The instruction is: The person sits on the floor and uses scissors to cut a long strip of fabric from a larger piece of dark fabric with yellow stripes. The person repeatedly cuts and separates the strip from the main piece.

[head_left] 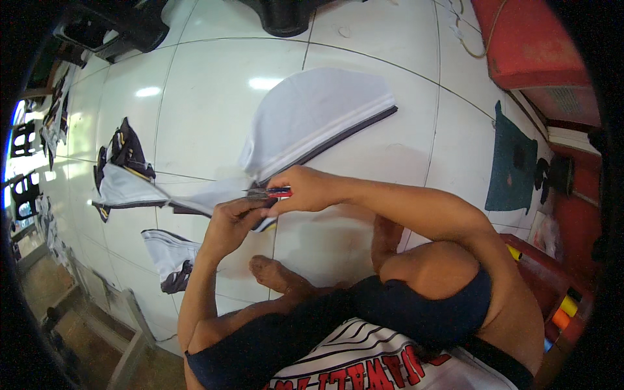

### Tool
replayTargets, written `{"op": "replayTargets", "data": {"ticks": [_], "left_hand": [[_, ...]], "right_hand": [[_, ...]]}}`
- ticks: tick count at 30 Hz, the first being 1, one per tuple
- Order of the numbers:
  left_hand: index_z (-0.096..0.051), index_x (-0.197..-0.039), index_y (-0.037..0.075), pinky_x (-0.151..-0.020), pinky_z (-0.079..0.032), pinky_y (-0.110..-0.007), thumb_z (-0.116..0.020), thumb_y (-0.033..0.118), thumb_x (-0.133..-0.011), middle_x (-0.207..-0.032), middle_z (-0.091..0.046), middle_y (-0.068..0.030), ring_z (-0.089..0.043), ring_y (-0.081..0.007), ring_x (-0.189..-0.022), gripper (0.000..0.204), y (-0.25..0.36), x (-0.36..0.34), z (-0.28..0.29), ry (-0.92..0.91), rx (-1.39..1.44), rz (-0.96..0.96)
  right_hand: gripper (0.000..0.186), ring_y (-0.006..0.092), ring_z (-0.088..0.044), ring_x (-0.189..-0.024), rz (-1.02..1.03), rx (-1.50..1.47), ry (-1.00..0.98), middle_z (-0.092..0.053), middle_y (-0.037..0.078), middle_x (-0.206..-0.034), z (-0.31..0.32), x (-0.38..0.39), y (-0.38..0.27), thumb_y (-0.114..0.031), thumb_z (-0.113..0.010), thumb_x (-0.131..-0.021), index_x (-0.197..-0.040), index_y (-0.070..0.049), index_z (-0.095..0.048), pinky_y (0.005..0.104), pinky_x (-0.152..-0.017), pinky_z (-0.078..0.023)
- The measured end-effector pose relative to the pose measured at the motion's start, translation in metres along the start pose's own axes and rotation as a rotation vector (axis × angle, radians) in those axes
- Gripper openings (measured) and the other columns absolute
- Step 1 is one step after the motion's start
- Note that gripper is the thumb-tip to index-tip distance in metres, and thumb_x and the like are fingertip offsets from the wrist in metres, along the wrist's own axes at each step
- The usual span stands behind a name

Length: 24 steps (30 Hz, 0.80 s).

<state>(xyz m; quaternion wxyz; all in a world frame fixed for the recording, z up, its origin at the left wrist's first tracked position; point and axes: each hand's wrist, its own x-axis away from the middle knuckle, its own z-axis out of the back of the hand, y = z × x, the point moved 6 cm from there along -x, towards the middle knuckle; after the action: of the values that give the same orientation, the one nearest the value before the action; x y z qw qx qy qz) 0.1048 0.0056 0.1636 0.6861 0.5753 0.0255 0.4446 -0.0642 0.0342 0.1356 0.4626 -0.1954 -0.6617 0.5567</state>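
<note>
My right hand (pixel 309 188) is closed around small red-handled thread snips (pixel 281 192), whose dark, pointed blades reach left over my left hand. My left hand (pixel 227 224) pinches the edge of a cloth strip just below the blades; the fingers partly hide the cloth. Beyond my hands a large white fabric piece (pixel 318 114) with a dark edge band lies spread on the tiles. To the left, another white piece with a dark edge (pixel 130 187) stretches out from near my left hand. Whether the pieces are joined at my fingers I cannot tell.
A black, patterned fabric bundle (pixel 127 153) and a folded white-and-black piece (pixel 170 257) lie on the floor at left. At right are a dark green cloth (pixel 511 162), a red cabinet (pixel 533 45) and thread spools (pixel 564 315). Black stool legs (pixel 286 19) stand at the far edge.
</note>
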Motion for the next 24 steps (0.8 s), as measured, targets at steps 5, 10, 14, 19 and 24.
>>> {"op": "replayTargets", "data": {"ticks": [5,10,14,19,24], "left_hand": [[-0.075,-0.098,0.000,-0.058,-0.047,-0.029,-0.078,0.017,-0.089,-0.070,-0.067,-0.0082,-0.054,-0.0077,-0.063,0.020,0.019,0.017,0.016,-0.099,-0.077,-0.015],[-0.075,-0.093,-0.001,-0.053,-0.039,-0.031,-0.078,0.019,-0.090,-0.058,-0.053,-0.0046,-0.043,-0.0082,-0.059,0.020,-0.015,0.024,0.063,-0.067,-0.247,0.091],[-0.076,-0.100,-0.001,-0.059,-0.045,-0.028,-0.076,0.016,-0.091,-0.071,-0.066,-0.0027,-0.051,-0.0069,-0.065,0.019,-0.043,0.017,0.102,0.114,-0.144,0.252],[-0.074,-0.101,-0.002,-0.071,-0.052,-0.031,-0.076,0.010,-0.088,-0.091,-0.072,-0.0131,-0.069,-0.0207,-0.080,0.018,-0.019,0.008,0.116,0.342,-0.269,-0.089],[-0.072,-0.108,0.003,-0.075,-0.055,-0.036,-0.072,0.010,-0.089,-0.097,-0.072,-0.0154,-0.071,-0.0297,-0.084,0.020,-0.025,-0.003,0.081,0.353,-0.337,-0.207]], "right_hand": [[0.034,0.0181,-0.058,-0.071,0.159,0.119,0.063,-0.065,0.014,-0.075,0.064,0.042,-0.033,-0.029,-0.078,-0.084,-0.094,0.001,-0.067,0.0370,-0.067,-0.047],[0.020,0.0125,-0.057,-0.074,-0.027,0.318,0.555,-0.064,0.005,-0.077,0.183,0.091,-0.035,-0.018,-0.074,-0.089,-0.098,-0.002,-0.068,0.0315,-0.070,-0.049],[0.019,0.0102,-0.057,-0.069,-0.101,0.461,1.006,-0.066,0.003,-0.078,0.247,0.112,-0.024,-0.019,-0.073,-0.092,-0.104,-0.004,-0.070,0.0258,-0.061,-0.047],[0.027,0.0047,-0.038,-0.046,0.120,-0.314,1.088,-0.069,0.004,-0.080,0.269,0.126,0.009,-0.029,-0.073,-0.093,-0.107,-0.007,-0.066,0.0218,-0.040,-0.029],[0.020,0.0048,-0.037,-0.046,-0.140,-0.294,1.160,-0.067,0.001,-0.080,0.275,0.141,0.077,-0.026,-0.077,-0.089,-0.098,-0.010,-0.069,0.0237,-0.040,-0.029]]}}
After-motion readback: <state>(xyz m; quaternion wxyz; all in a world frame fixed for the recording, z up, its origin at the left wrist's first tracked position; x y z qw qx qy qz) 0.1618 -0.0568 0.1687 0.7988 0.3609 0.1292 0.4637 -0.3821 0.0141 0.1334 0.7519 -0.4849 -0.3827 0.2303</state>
